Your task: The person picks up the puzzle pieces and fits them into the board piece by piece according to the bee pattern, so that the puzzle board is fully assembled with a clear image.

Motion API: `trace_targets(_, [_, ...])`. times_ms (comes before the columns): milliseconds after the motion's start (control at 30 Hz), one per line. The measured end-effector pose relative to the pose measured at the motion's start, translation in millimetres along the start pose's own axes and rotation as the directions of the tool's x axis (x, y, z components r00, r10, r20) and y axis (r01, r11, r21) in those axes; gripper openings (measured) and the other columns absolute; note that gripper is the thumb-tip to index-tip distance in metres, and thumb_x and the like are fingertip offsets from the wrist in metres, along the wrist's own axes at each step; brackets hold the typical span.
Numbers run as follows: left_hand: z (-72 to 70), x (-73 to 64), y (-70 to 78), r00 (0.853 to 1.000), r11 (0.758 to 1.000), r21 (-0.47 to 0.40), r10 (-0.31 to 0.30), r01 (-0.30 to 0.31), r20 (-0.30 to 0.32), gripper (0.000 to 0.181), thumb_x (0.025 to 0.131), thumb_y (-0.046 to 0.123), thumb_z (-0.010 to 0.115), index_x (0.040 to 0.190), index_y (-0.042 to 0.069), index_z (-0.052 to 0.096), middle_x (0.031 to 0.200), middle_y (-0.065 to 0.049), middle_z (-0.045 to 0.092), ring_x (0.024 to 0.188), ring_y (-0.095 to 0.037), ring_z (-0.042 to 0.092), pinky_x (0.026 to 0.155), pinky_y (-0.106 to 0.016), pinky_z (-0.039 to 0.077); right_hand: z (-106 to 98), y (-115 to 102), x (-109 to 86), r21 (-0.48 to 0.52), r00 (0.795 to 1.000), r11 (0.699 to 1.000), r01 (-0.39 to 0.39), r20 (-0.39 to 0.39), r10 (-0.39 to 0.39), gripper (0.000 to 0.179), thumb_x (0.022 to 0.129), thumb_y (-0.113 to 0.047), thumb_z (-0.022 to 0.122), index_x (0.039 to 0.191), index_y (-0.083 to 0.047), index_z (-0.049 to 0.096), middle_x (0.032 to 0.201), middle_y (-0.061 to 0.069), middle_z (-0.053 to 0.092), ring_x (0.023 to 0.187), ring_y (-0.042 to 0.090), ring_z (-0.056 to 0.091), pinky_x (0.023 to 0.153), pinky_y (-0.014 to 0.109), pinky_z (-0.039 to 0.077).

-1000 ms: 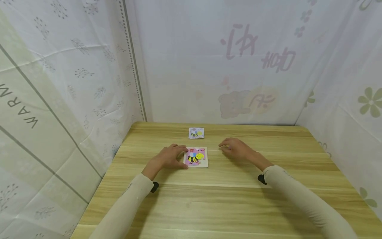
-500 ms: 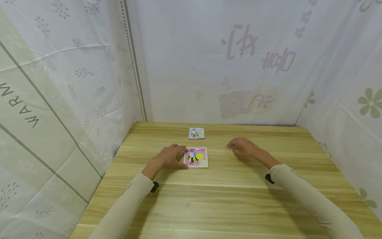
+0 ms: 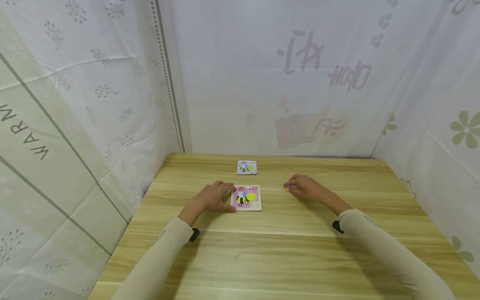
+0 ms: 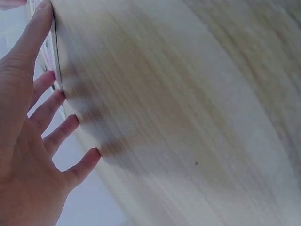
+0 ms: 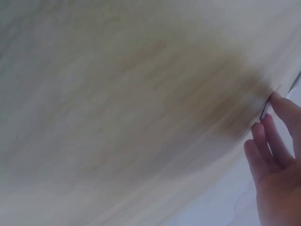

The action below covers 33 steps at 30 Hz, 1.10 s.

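A square puzzle board (image 3: pixel 259 206) with a bee picture lies on the table, its lower right part showing bare pale wood. My left hand (image 3: pixel 213 198) rests at the board's left side, thumb by the near corner and forefinger on the far one. In the left wrist view the fingers of the left hand (image 4: pixel 33 127) are spread and fairly straight, the thumb touching the board's edge. To the right of the board, my right hand (image 3: pixel 305 186) pinches a small purple and yellow puzzle piece (image 3: pixel 288 188), mostly hidden by the fingers. The right wrist view shows it edge-on between thumb and fingertips.
Behind the board lies a small square card (image 3: pixel 246 167) with a similar bee picture. The wood-grain table (image 3: pixel 240 258) is bounded by printed curtains (image 3: pixel 232 83) at the back and both sides.
My right hand has moved a little to the right and now pinches a puzzle piece, which has turned slightly since half a second ago. The left hand and the board have stayed put.
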<state>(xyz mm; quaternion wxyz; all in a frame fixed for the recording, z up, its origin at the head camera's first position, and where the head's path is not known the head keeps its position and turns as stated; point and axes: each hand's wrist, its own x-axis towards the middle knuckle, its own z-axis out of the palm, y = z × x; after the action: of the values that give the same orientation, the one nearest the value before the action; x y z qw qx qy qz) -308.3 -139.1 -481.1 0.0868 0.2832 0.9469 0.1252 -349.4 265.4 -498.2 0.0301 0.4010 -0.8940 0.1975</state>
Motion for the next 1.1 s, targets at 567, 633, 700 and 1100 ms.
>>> trace_targets(567, [-0.1, 1.0, -0.2, 1.0, 1.0, 0.002, 0.017, -0.017, -0.006, 0.081, 0.085, 0.06, 0.08, 0.15, 0.02, 0.055, 0.16, -0.004, 0.046, 0.149, -0.034, 0.037, 0.114, -0.064, 0.036, 12.5, -19.5, 4.8, 0.007, 1.0, 1.0, -0.006, -0.013, 0.006, 0.024, 0.094, -0.008, 0.077, 0.116, -0.002, 0.078, 0.104, 0.013, 0.071, 0.09, 0.024, 0.067, 0.074, 0.034, 0.058])
trace_targets(633, [-0.8, 0.2, 0.5, 1.0, 1.0, 0.0, 0.015, -0.015, -0.004, 0.081, 0.085, 0.059, 0.08, 0.151, 0.019, 0.055, 0.161, -0.004, 0.046, 0.149, -0.034, 0.037, 0.113, -0.063, 0.037, 14.4, -20.7, 6.0, 0.016, 1.0, 1.0, -0.019, -0.006, 0.019, 0.024, 0.094, -0.01, 0.078, 0.117, -0.003, 0.078, 0.105, 0.011, 0.071, 0.092, 0.023, 0.067, 0.076, 0.034, 0.057])
trace_targets(700, [-1.2, -0.4, 0.8, 1.0, 1.0, -0.002, 0.014, -0.014, -0.003, 0.081, 0.085, 0.058, 0.08, 0.151, 0.019, 0.055, 0.161, -0.005, 0.046, 0.149, -0.034, 0.037, 0.113, -0.063, 0.037, 16.6, -21.9, 7.3, 0.022, 1.0, 0.999, -0.031, 0.0, 0.031, 0.024, 0.095, -0.011, 0.077, 0.118, -0.005, 0.078, 0.105, 0.009, 0.071, 0.093, 0.02, 0.066, 0.077, 0.034, 0.057])
trace_targets(1100, [-2.5, -0.8, 2.5, 1.0, 1.0, -0.002, 0.006, -0.006, -0.005, 0.081, 0.085, 0.058, 0.08, 0.152, 0.019, 0.054, 0.161, -0.003, 0.045, 0.149, -0.033, 0.037, 0.114, -0.062, 0.036, 18.3, -39.9, 13.6, 0.033, 1.0, 0.999, -0.018, 0.02, 0.017, 0.025, 0.096, -0.012, 0.076, 0.119, -0.004, 0.078, 0.107, 0.009, 0.071, 0.095, 0.021, 0.066, 0.078, 0.034, 0.056])
